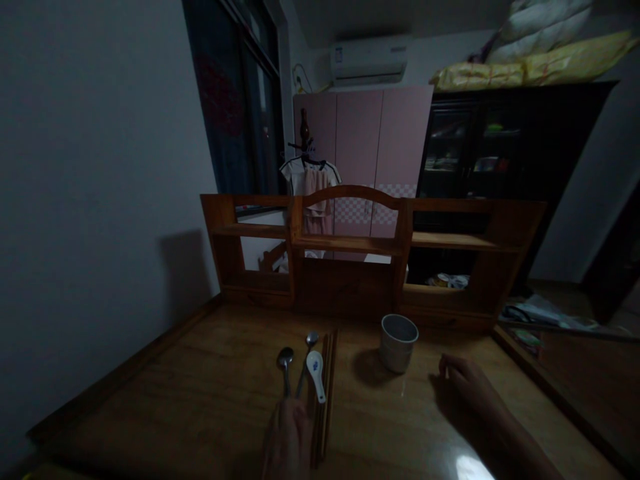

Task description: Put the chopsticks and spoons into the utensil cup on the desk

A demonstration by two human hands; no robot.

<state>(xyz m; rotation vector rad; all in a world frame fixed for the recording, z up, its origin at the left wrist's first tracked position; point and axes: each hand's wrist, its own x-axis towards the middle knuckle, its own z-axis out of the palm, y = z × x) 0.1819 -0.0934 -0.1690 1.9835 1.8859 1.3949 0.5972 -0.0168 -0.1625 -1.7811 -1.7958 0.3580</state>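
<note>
Head view: our left hand (287,437) pinches metal spoon handles (286,383); our right hand (467,383) rests spread on the worktop (200,400) near a white cup (397,341).

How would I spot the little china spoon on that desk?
Start at the wooden desk and find the left hand at its near edge. Just beyond it lies the white ceramic spoon with a blue mark, between two metal spoons and wooden chopsticks.

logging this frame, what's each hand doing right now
Left hand: closed on the handles of two metal spoons.
Right hand: open, holding nothing, resting on the wooden table near the white cup.
</note>
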